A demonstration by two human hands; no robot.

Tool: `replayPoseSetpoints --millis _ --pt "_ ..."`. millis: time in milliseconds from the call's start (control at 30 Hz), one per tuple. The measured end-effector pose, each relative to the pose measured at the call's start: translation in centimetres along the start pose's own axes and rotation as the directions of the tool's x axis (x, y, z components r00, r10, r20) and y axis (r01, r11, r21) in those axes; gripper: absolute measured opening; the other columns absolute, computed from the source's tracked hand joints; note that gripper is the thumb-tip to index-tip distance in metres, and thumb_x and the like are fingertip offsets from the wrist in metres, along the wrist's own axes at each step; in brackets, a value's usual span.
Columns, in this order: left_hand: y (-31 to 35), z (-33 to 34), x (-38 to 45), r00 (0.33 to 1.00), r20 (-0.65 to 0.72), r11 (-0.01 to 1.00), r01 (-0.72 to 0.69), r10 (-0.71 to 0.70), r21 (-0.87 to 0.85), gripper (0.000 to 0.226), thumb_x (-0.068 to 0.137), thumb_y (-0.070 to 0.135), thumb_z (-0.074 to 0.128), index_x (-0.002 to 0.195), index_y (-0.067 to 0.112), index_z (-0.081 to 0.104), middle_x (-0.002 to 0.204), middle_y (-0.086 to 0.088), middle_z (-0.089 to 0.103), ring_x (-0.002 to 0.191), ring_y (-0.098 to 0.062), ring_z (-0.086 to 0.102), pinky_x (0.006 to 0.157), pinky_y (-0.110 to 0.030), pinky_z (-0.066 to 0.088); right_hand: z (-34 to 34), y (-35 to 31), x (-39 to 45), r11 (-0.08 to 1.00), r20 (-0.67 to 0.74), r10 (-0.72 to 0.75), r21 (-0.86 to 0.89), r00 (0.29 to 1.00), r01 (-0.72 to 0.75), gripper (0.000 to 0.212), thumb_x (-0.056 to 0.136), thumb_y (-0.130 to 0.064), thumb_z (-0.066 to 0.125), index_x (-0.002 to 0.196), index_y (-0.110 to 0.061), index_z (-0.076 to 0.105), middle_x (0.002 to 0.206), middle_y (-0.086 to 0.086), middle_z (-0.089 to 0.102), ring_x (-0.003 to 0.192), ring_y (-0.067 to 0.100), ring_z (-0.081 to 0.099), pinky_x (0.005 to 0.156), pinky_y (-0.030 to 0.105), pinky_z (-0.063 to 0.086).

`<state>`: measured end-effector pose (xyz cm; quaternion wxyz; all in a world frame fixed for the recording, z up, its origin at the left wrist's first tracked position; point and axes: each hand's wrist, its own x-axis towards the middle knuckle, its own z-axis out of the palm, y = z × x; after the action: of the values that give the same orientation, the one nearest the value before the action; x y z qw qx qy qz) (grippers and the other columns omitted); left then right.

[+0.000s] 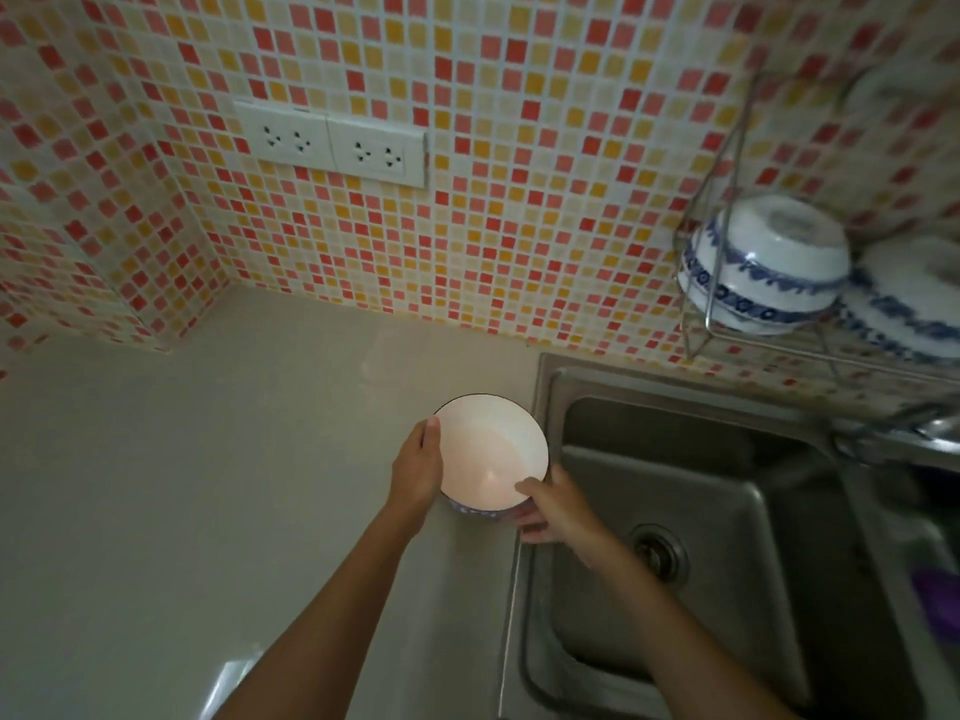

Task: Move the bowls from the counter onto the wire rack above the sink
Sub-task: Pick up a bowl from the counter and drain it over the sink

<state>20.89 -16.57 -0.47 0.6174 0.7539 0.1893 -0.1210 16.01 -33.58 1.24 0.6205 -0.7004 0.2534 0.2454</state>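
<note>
A white bowl (493, 446) with a dark rim and blue-patterned outside sits upright near the counter's right edge, beside the sink. My left hand (415, 467) grips its left rim and side. My right hand (553, 509) holds the near right rim, thumb over the edge and fingers under the side. Whether the bowl rests on the counter or is lifted off it, I cannot tell. The wire rack (719, 200) hangs on the wall at upper right. In it lie upside-down blue-and-white bowls (769, 262) stacked together, with another upturned dish (914, 309) to their right.
The beige counter (208, 485) spreads to the left and meets a mosaic tiled wall with a double socket (332, 142). A steel sink (701, 537) with a drain lies right of the bowl. A tap (883, 433) reaches over it, and something purple (935, 600) sits at the right edge.
</note>
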Motion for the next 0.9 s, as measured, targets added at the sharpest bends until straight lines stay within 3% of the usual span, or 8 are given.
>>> replayPoseSetpoints --millis 133,233,333,467,567,633,800,900 --pt "1.3 4.7 -3.7 0.989 0.132 0.998 -0.065 0.062 0.019 0.045 0.098 0.048 0.03 0.127 0.023 0.054 0.126 -0.007 0.057 0.112 -0.03 0.054 0.094 -0.055 0.048 -5.7 2.3 -4.2 0.901 0.065 0.021 0.432 0.998 -0.047 0.048 0.085 -0.026 0.066 0.129 -0.021 0.046 0.123 0.014 0.054 0.107 0.039 0.062 0.084 0.056 0.056" --pt "2.5 9.1 -7.0 0.967 0.226 0.991 -0.131 0.122 0.024 0.044 0.098 0.049 0.03 0.126 0.024 0.054 0.125 -0.005 0.057 0.11 -0.028 0.055 0.093 -0.051 0.05 -10.0 3.5 -7.3 0.773 0.089 0.006 0.632 0.996 -0.061 0.033 0.086 -0.021 0.061 0.118 -0.019 0.051 0.12 0.015 0.052 0.104 0.041 0.059 0.083 0.058 0.054" --pt "3.5 13.2 -9.6 0.943 0.297 0.988 -0.156 0.147 0.008 0.048 0.098 0.051 0.03 0.129 0.023 0.053 0.127 -0.006 0.056 0.111 -0.028 0.056 0.095 -0.047 0.049 -14.4 4.4 -9.6 0.765 0.069 -0.02 0.643 0.997 -0.029 0.052 0.073 -0.021 0.066 0.122 -0.02 0.05 0.127 0.017 0.049 0.109 0.043 0.055 0.081 0.059 0.055" --pt "4.5 17.6 -12.5 0.923 0.355 0.987 -0.161 0.147 0.008 0.056 0.092 0.063 0.03 0.13 0.028 0.053 0.129 -0.003 0.057 0.113 -0.026 0.055 0.097 -0.05 0.047 -19.7 5.8 -12.4 0.79 0.031 -0.042 0.613 0.999 0.014 0.052 0.071 -0.018 0.063 0.122 -0.019 0.051 0.129 0.018 0.048 0.114 0.044 0.053 0.073 0.05 0.058" --pt "5.1 20.4 -14.9 0.902 0.383 0.976 -0.216 0.201 -0.003 0.049 0.098 0.05 0.029 0.131 0.022 0.053 0.126 -0.002 0.057 0.111 -0.022 0.054 0.091 -0.038 0.048 -22.6 7.2 -13.6 0.776 -0.004 -0.042 0.63 0.999 0.034 0.062 0.06 -0.015 0.06 0.121 -0.014 0.053 0.13 0.019 0.05 0.114 0.043 0.053 0.066 0.046 0.058" --pt "5.2 22.1 -16.0 0.892 0.392 0.962 -0.268 0.226 0.054 0.049 0.098 0.049 0.03 0.13 0.021 0.053 0.128 -0.003 0.057 0.111 -0.021 0.055 0.092 -0.039 0.049 -24.1 8.3 -14.1 0.754 -0.02 -0.04 0.656 0.999 0.043 0.062 0.057 -0.012 0.056 0.119 -0.01 0.055 0.126 0.021 0.05 0.11 0.043 0.055 0.062 0.045 0.058" --pt "5.6 25.0 -17.9 0.863 0.349 0.867 -0.452 0.366 0.21 0.039 0.1 0.038 0.033 0.116 0.016 0.06 0.106 0.002 0.062 0.099 -0.017 0.059 0.077 -0.029 0.045 -27.0 11.1 -14.8 0.744 -0.047 -0.038 0.666 0.998 0.06 0.068 0.055 -0.01 0.055 0.123 -0.006 0.053 0.131 0.023 0.048 0.114 0.046 0.054 0.065 0.047 0.057" --pt "5.0 25.8 -18.3 0.819 0.311 0.769 -0.565 0.482 0.298 0.037 0.1 0.039 0.034 0.12 0.018 0.058 0.111 -0.001 0.066 0.104 -0.02 0.062 0.085 -0.035 0.052 -28.4 12.4 -15.2 0.75 -0.05 -0.038 0.658 0.998 0.062 0.066 0.055 -0.01 0.054 0.121 -0.009 0.054 0.129 0.022 0.049 0.11 0.043 0.056 0.069 0.048 0.057"
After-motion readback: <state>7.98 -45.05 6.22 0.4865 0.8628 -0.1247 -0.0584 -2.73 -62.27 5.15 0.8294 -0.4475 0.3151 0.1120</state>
